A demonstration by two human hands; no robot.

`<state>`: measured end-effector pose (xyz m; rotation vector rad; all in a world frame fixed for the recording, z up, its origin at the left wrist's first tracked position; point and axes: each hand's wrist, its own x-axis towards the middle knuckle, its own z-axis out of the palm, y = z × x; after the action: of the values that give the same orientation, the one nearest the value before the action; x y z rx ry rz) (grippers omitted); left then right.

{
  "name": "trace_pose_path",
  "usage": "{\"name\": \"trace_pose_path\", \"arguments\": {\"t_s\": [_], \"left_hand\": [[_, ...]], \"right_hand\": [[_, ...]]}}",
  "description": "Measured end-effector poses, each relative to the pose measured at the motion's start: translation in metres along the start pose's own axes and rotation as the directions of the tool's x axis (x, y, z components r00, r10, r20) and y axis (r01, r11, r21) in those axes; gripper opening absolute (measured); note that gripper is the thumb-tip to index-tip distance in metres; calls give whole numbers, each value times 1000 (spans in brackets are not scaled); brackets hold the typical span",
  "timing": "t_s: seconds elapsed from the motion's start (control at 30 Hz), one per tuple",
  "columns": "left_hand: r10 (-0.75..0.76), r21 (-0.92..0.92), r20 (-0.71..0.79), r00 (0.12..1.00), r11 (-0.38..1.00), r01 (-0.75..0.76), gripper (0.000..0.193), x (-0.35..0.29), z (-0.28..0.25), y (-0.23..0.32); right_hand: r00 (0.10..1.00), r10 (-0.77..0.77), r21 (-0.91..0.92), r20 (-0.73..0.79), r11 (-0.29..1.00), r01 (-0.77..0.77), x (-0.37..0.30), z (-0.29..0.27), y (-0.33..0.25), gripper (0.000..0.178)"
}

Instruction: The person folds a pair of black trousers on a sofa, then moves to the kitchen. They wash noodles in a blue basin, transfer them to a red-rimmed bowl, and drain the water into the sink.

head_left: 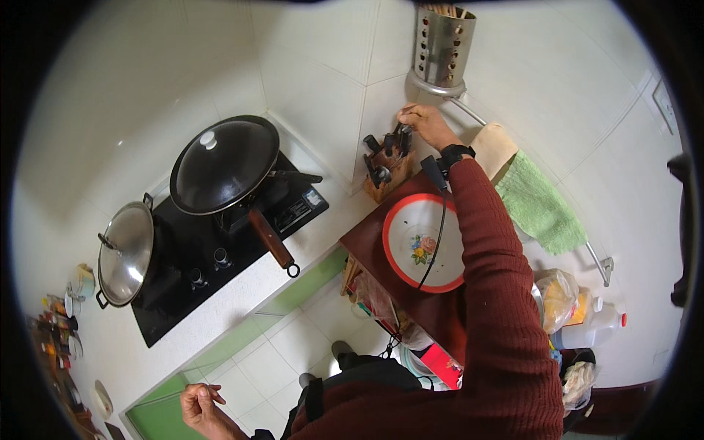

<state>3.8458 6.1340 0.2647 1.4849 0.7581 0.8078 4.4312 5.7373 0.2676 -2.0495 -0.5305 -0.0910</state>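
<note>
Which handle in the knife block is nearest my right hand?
The upper-right black handle, right at your right hand; the other black handles sit farther left.

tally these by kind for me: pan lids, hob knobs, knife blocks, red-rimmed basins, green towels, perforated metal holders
Pan lids: 2
Hob knobs: 2
Knife block: 1
Red-rimmed basin: 1
Green towel: 1
Perforated metal holder: 1
Total: 8
</note>
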Motion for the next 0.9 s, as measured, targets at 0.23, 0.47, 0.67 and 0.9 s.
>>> {"name": "trace_pose_path", "arguments": {"t_s": [0.23,0.47,0.67,0.9], "left_hand": [[100,-18,6,995,995,-100,9,25,-19,-51],[43,-58,5,999,997,-43,11,25,-12,-60],[33,-86,29,999,996,-31,13,28,-3,-57],[17,-96,47,999,995,-12,16,29,-9,-67]], "right_hand": [[927,-186,-74,-325,982,171,-16,0,-24,14],[928,-181,-190,-327,974,123,-63,13,-28,12],[958,-143,-146,-250,983,109,-75,6,-17,13],[944,-141,-160,-297,982,96,-96,10,-42,19]]}}
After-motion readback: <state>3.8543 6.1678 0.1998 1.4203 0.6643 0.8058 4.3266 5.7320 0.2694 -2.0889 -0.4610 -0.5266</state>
